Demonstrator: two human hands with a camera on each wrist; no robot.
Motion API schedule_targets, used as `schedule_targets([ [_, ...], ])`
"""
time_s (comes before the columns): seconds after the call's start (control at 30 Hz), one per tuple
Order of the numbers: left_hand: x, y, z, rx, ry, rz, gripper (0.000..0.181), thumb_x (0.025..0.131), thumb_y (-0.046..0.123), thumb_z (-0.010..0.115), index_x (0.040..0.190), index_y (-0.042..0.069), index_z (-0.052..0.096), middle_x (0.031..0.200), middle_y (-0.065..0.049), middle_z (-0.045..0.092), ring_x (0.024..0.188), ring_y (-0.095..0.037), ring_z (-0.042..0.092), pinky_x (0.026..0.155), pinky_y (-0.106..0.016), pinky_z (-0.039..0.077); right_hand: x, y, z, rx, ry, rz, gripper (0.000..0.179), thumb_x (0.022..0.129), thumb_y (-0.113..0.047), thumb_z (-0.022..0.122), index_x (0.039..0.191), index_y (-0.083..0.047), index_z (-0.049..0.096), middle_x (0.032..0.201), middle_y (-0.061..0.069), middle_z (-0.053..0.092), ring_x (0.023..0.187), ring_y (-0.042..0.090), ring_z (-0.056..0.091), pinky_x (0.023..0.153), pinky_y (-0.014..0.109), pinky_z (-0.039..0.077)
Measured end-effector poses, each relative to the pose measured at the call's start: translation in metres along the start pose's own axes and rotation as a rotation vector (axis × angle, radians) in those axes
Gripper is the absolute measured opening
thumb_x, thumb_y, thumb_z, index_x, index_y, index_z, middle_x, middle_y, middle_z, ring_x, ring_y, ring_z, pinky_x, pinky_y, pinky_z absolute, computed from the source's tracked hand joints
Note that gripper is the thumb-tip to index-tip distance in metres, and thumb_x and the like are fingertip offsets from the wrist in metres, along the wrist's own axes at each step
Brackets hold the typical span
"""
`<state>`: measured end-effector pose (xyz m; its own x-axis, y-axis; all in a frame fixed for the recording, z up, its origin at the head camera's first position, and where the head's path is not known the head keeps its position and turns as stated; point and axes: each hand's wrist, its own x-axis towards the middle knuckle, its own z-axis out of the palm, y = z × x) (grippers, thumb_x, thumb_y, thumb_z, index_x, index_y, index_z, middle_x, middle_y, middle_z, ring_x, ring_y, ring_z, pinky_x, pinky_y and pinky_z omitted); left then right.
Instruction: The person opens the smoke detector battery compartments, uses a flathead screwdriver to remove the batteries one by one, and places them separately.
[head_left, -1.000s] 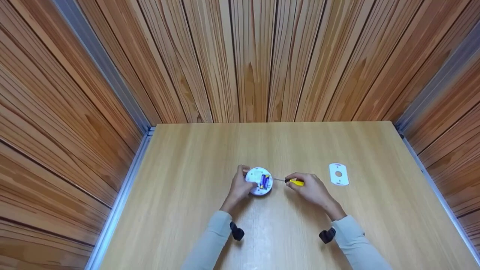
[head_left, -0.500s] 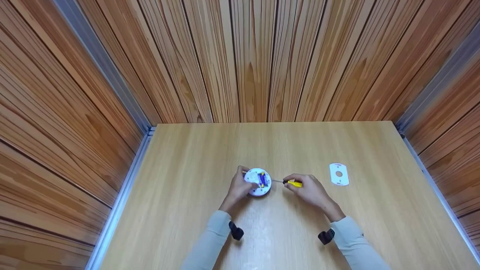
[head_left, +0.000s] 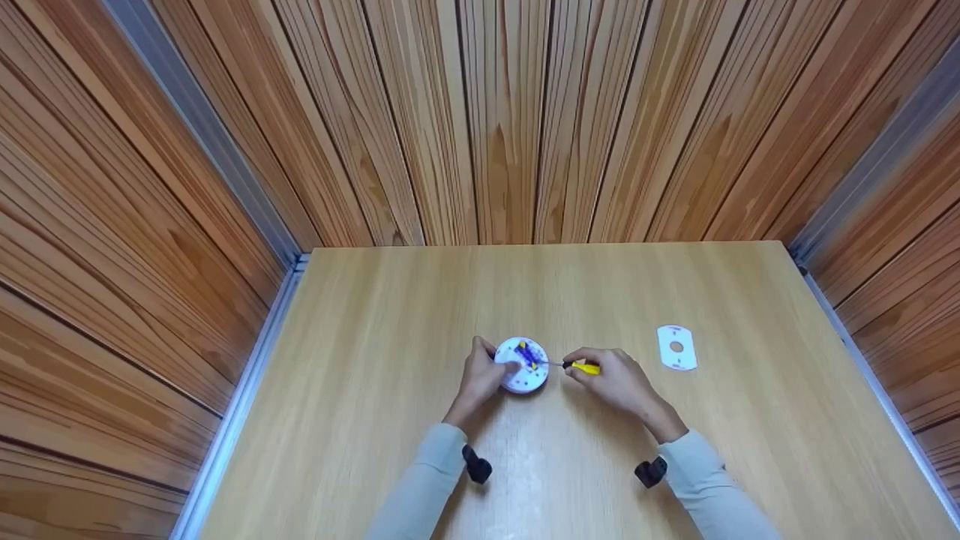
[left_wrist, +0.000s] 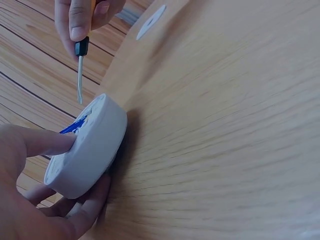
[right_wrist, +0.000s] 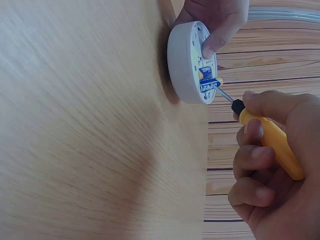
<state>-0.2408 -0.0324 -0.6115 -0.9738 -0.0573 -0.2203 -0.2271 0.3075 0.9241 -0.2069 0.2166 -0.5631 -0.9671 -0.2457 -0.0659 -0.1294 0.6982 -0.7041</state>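
A round white device, resembling a smoke detector [head_left: 519,385], is gripped at its left side by my left hand [head_left: 477,381]. The left thumb lies on its face and the other fingers are behind and under it, as the left wrist view shows. Blue-and-yellow batteries [right_wrist: 209,85] sit in its face; one looks tilted in the right wrist view. My right hand [head_left: 616,381] holds a screwdriver [right_wrist: 272,145] with a yellow handle and black collar. Its metal shaft [right_wrist: 224,94] points at the batteries, the tip at or very near one; contact cannot be told for sure.
A white plate with rounded ends and a central hole [head_left: 686,349] lies on the wooden table [head_left: 390,315], right of the right hand. Wood-panelled walls [head_left: 502,120] with metal edge strips enclose the table at the back and sides.
The screwdriver has moved slightly left, its tip now over the batteries instead of at the device's rim. The left hand has turned the device a little, and the batteries now slant in the head view.
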Motion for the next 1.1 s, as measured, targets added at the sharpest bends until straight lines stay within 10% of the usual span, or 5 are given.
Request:
schedule_targets([
  [0.43, -0.0024, 0.0011, 0.0013, 0.043, -0.060, -0.026, 0.053, 0.090, 0.008, 0.078, 0.140, 0.013, 0.059, 0.133, -0.013, 0.067, 0.123, -0.027, 0.063, 0.108, -0.045, 0.053, 0.0003, -0.0014, 0.0042, -0.033, -0.014, 0.031, 0.024, 0.100, -0.023, 0.075, 0.123, -0.020, 0.080, 0.126, 0.000, 0.078, 0.104, 0.022, 0.064, 0.091, 0.040, 0.051],
  [0.73, -0.0045, 0.0027, -0.0011, 0.054, -0.049, -0.049, 0.028, 0.096, 0.015, 0.074, 0.121, 0.011, 0.062, 0.114, -0.010, 0.066, 0.100, -0.022, 0.063, 0.077, -0.027, 0.053, 0.0010, -0.0039, 0.0046, -0.056, -0.020, 0.015, 0.024, 0.101, -0.025, 0.075, 0.124, -0.021, 0.079, 0.128, 0.001, 0.077, 0.113, 0.023, 0.068, 0.103, 0.052, 0.055],
  [1.1, -0.0049, 0.0033, 0.0036, 0.003, -0.020, -0.063, 0.031, 0.094, 0.010, 0.077, 0.118, 0.006, 0.059, 0.112, -0.011, 0.065, 0.101, -0.021, 0.062, 0.084, -0.029, 0.053, 0.0035, -0.0065, 0.0035, -0.176, 0.020, -0.103, 0.023, 0.099, -0.024, 0.077, 0.121, -0.017, 0.081, 0.123, 0.003, 0.080, 0.107, 0.023, 0.072, 0.097, 0.051, 0.058],
])
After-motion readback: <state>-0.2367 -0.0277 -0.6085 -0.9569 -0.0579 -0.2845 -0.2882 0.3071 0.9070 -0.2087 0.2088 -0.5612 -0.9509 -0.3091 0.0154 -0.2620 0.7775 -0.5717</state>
